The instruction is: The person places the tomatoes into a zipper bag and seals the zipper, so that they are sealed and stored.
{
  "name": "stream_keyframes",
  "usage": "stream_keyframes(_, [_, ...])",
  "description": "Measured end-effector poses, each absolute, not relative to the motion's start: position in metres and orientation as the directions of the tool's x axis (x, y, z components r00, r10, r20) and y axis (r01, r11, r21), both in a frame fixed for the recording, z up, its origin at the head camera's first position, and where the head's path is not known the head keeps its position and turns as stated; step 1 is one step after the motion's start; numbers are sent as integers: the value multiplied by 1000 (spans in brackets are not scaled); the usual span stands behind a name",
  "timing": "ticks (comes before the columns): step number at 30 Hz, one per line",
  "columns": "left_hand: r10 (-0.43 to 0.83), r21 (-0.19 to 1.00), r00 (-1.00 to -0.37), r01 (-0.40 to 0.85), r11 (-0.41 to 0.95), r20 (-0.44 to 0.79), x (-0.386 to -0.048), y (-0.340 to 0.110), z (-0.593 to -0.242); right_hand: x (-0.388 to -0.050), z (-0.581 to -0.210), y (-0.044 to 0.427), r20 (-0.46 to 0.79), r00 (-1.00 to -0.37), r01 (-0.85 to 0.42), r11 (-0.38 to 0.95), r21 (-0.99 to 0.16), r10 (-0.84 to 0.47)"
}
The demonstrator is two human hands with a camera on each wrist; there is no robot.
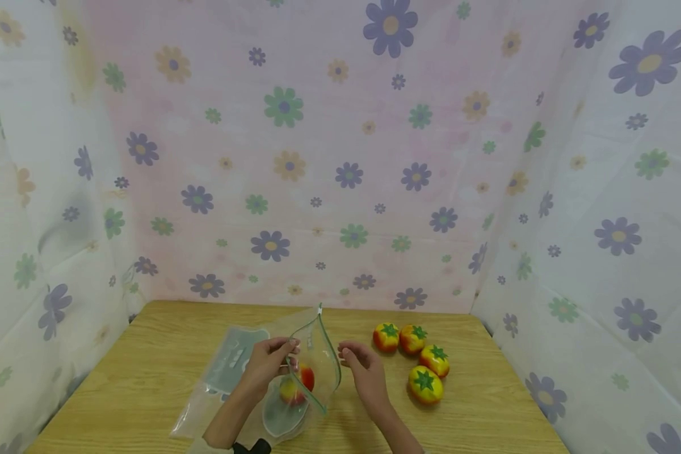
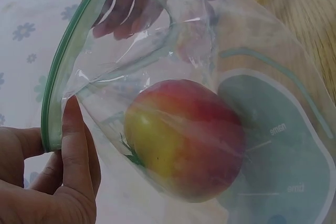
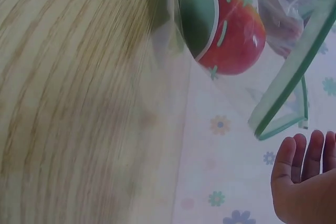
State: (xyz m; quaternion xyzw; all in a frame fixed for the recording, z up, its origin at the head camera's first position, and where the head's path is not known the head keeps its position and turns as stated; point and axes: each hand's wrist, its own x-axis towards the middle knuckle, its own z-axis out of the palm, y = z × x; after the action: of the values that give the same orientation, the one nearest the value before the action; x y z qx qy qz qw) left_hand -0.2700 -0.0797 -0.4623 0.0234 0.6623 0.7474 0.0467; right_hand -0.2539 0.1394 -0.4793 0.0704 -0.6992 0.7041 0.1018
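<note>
A clear zip bag with a green zip edge gapes at the top above the table. My left hand pinches its rim on the left side, thumb and fingers closed on the zip. Inside the bag lies a red-and-yellow fruit with a green leafy cap; a grey-green label with "name" and "time" is printed on the bag. My right hand is just right of the bag's mouth, holding nothing. Its fingers are loosely extended, apart from the zip in the right wrist view.
Several similar fruits sit in a cluster on the right of the wooden table. Another zip bag lies flat at the left, partly under my left arm. Flower-patterned cloth encloses the table's back and sides.
</note>
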Motion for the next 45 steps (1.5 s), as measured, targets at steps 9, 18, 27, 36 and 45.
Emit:
stream_keyframes(9, [96,991,-994,-58,-119,-47,-270,-81,-465,-259,-490,155,151,-987,-150,24,-988,52])
stream_keyframes(18, [109,990,-993,-51,-130,-37,-269,-83,-466,-253,-496,176,96,-995,-93,88,-992,31])
stream_keyframes(27, [100,989,-994,-66,-134,-53,-269,-84,-470,-246,-488,207,65,-995,-76,153,-985,-77])
stream_keyframes(36, [102,989,-994,-56,-138,-42,-269,-85,-473,-244,-471,242,161,-976,-202,323,-925,-149])
stream_keyframes(45, [122,988,-992,-49,-146,-32,-267,-89,-474,-241,-468,262,295,-949,-210,475,-855,113])
